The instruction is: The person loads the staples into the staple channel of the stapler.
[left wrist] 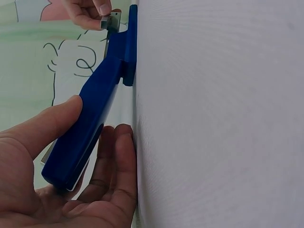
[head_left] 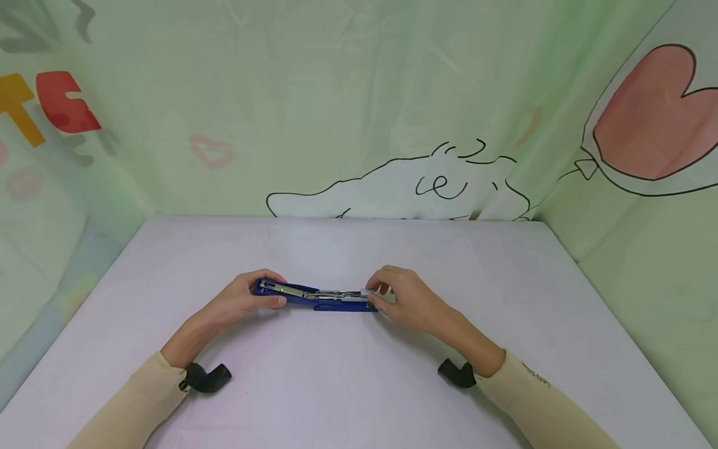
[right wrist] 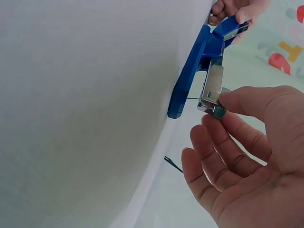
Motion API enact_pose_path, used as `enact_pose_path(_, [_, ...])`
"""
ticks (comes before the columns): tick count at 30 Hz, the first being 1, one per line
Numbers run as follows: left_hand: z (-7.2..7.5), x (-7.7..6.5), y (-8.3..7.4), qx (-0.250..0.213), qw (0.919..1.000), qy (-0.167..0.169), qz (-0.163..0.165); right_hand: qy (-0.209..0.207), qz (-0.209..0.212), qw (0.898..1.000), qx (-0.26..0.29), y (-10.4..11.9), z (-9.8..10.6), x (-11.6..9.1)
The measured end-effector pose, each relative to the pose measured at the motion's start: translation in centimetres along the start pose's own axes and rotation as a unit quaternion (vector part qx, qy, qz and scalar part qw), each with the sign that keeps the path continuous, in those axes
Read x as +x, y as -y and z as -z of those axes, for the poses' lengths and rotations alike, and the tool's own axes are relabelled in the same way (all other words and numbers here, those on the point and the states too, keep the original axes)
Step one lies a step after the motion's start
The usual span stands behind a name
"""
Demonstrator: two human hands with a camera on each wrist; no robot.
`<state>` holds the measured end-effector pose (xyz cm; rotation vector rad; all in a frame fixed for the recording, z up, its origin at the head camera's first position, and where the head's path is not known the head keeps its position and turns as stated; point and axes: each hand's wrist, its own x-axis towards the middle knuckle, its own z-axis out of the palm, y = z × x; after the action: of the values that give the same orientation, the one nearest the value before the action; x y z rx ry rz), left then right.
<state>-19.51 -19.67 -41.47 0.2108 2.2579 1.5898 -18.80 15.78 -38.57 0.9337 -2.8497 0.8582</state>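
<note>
A blue stapler [head_left: 342,306] lies opened out on the table, its top cover [left wrist: 90,118] swung far back to the left and the metal magazine uncovered. My left hand [head_left: 249,294] grips that cover near its end, thumb on one side and fingers on the other. At the right end of the stapler, my right hand [head_left: 409,298] pinches a small metal piece [right wrist: 219,112] at the tip of the magazine [right wrist: 213,83] between thumb and index finger. The other fingers of this hand are loosely bent beneath. The blue base [right wrist: 187,76] rests along the tabletop.
The table [head_left: 348,380] has a pale cloth top. Behind it hangs a light green curtain [head_left: 336,93] with printed drawings. Both forearms wear beige sleeves, with a black wrist mount [head_left: 207,378] at the left cuff and another black mount [head_left: 457,373] at the right.
</note>
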Motion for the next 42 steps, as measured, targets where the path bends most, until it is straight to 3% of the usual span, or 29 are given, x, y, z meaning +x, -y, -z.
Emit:
enact_pose_path(18, [0.09, -0.21, 0.06, 0.012, 0.9999, -0.009, 0.006, -0.001, 0.015, 1.000, 0.000, 0.15, -0.17, 0.27])
enact_pose_path(42, [0.02, -0.10, 0.01, 0.000, 1.0000, -0.002, -0.001, 0.017, -0.006, 1.000, -0.011, 0.17, -0.06, 0.20])
